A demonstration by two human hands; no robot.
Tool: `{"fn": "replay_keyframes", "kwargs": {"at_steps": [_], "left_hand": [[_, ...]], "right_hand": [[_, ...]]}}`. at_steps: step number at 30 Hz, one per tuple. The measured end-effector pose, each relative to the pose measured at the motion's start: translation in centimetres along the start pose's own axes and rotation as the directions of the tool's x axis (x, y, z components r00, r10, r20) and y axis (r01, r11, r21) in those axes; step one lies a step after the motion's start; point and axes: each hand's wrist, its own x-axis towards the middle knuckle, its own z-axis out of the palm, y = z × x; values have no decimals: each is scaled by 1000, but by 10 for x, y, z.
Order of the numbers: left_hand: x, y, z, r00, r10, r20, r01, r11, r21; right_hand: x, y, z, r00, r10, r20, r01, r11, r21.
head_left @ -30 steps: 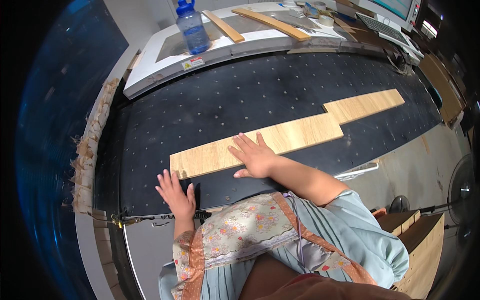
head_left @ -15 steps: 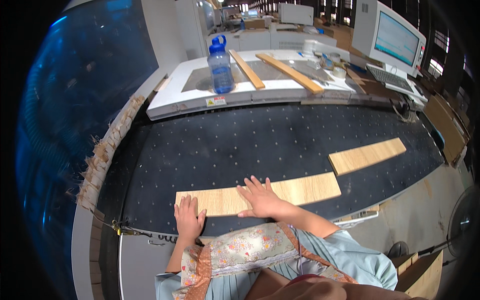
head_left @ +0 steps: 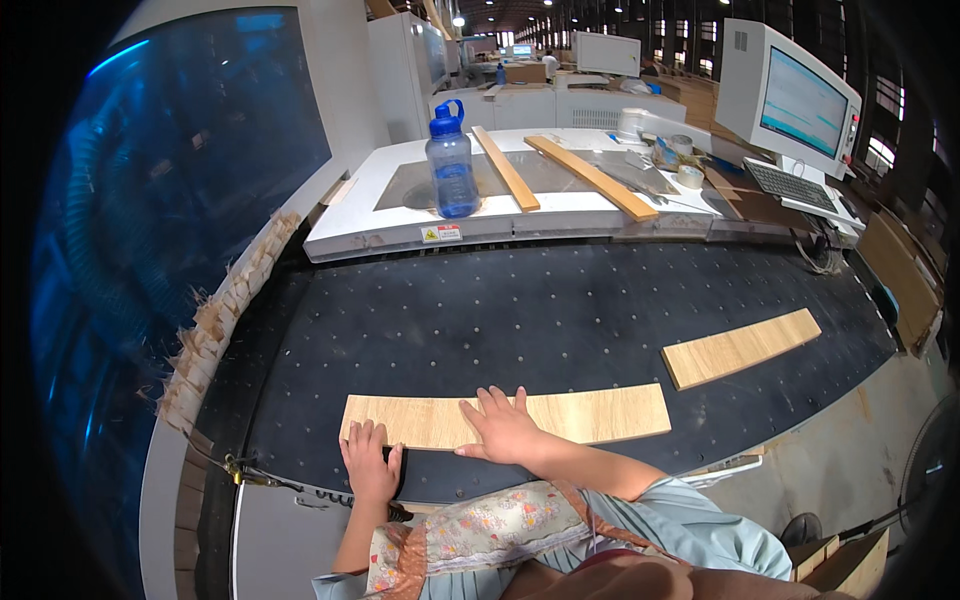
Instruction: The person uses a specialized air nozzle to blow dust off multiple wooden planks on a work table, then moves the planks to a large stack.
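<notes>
Both hands flat and spread on the long wooden plank (head_left: pixel 520 417), left hand (head_left: pixel 371 462) at its near-left edge, right hand (head_left: pixel 500 428) mid-board, near edge of the black perforated machine bed (head_left: pixel 540 310); looks like positioning step, next move likely needs even two-handed pressure.

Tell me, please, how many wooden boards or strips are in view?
4. A long board lies under both hands on the black table; a short board sits farther right. Two strips lie on the white bench behind. Others may be hidden.
</notes>
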Motion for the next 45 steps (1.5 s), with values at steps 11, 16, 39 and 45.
{"fn": "replay_keyframes", "kwargs": {"at_steps": [11,16,39,45], "left_hand": [[-1,0,-3,996,-31,-84,26,997,-68],[-2,-1,1,996,-53,-71,47,995,-87],[-5,-2,0,995,-92,-38,89,993,-84],[0,3,-1,990,-6,-138,-5,997,-77]], "right_hand": [[-7,5,-14,991,-90,99,91,996,-9],[-6,7,-12,988,-104,118,106,994,-14],[-7,5,-8,991,-109,82,112,993,-35],[-11,11,-7,991,-128,46,129,991,-32]]}}
